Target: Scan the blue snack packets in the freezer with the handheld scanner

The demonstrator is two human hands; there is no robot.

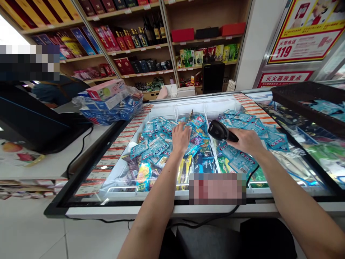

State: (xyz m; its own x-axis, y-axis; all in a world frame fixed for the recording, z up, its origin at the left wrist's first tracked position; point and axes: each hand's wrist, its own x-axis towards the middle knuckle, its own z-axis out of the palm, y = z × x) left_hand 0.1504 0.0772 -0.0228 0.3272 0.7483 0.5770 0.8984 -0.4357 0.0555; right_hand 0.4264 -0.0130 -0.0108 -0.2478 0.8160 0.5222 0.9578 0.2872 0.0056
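My right hand (246, 141) is wrapped round the handle of a black handheld scanner (219, 130), its head pointing left. Over the left pile of blue packets (156, 147) lies my left hand (182, 136), fingers stretched and slightly spread, its fingertips at a packet. More blue packets (250, 126) lie around and beyond my right hand. Both piles rest on the glass top of a chest freezer (107, 169), through which coloured packages and a white wire divider (212, 153) show.
A plastic-wrapped stack of boxes (107, 102) stands at the left, beside a black monitor (35, 118). A dark tray (304, 97) with blue packets is at the right. A black cable (210, 217) runs along the front edge. Stocked shelves (140, 46) stand behind.
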